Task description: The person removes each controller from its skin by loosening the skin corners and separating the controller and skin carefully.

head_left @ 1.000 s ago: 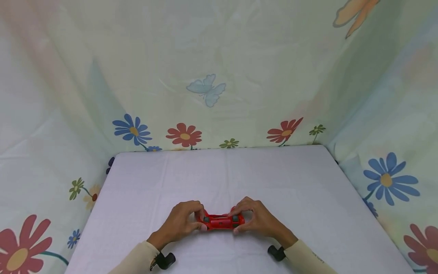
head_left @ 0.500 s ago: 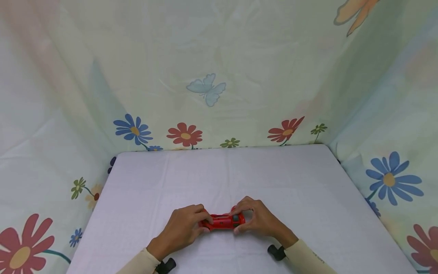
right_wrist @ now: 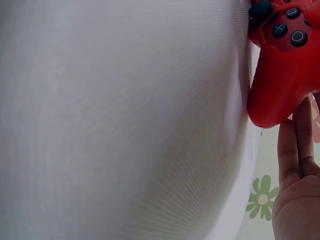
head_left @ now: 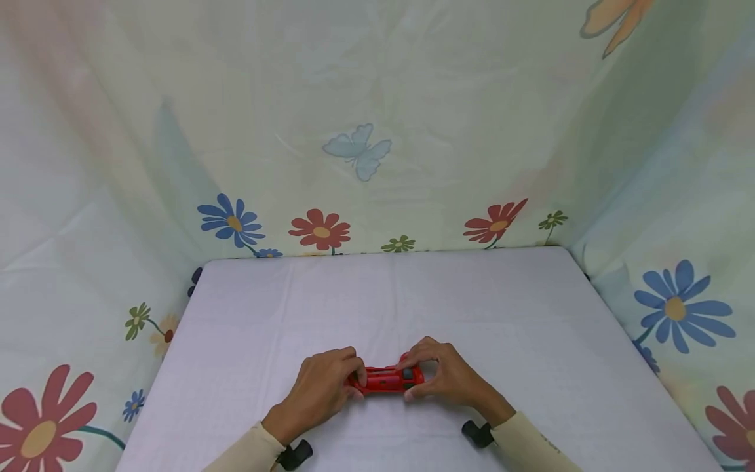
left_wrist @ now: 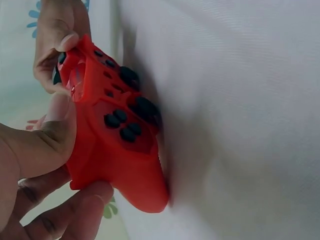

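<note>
A red game controller (head_left: 385, 379) stands on the white cloth between my two hands, its trigger edge upward in the head view. Its black buttons and thumbsticks show in the left wrist view, where the red controller body (left_wrist: 135, 185) fills the middle. My left hand (head_left: 323, 387) grips the controller's left end, fingers over the top and thumb on the near side, hiding the trigger there. With fingers behind and thumb in front, my right hand (head_left: 454, 379) holds the other end. In the right wrist view, one controller grip (right_wrist: 280, 95) sits above my right fingers (right_wrist: 288, 150).
A white cloth (head_left: 472, 301) covers the table, which reaches back to a curtain (head_left: 436, 144) printed with flowers and a butterfly. Black wrist cameras (head_left: 295, 455) sit below the sleeves' cuffs.
My left fingers have shifted rightward and now cover more of the controller's left end. The right hand keeps its hold, and the head view has tilted slightly.
</note>
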A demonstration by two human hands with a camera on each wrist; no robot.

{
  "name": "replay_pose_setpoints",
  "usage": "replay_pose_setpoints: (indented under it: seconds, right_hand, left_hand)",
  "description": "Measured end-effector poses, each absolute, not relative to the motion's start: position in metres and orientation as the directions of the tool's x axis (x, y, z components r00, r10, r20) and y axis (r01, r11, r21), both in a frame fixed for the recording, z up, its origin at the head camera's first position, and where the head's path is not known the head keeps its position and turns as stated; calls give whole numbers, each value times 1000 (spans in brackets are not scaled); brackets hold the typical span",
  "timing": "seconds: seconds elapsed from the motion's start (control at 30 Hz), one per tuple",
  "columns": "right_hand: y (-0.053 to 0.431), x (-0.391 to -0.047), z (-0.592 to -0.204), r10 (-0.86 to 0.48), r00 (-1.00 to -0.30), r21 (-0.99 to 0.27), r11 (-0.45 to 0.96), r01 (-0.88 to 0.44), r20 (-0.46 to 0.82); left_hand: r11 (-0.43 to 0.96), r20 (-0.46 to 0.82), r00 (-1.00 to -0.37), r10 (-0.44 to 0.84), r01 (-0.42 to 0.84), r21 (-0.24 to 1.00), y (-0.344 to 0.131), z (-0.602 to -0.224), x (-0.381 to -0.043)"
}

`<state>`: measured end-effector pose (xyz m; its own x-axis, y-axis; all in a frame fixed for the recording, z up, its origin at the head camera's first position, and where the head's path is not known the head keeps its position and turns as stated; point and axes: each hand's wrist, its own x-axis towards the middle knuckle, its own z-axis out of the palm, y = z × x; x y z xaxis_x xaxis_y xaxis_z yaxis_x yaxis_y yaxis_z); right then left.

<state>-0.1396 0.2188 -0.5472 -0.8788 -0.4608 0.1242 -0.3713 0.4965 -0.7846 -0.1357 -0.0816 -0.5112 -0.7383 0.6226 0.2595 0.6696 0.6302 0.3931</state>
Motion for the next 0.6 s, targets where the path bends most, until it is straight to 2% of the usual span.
replay_pose_setpoints:
  seconds: [0.17,0.37,0.6]
  right_hand:
    - [219,-140,-549,-456,-883,-793,497,-354,108]
    - [219,-139,-549,-466,-877,-793,485,-368,121]
    - [222,-139,-548,-483,-863,-787,472,-398,148]
  left_hand:
    - [635,238,-759,607,642,429,-80,-508,-139]
    - [619,246,-746,620,656,431,-82,-508,-137]
    - [541,353,-696,625,713,447,-90,-521,-135]
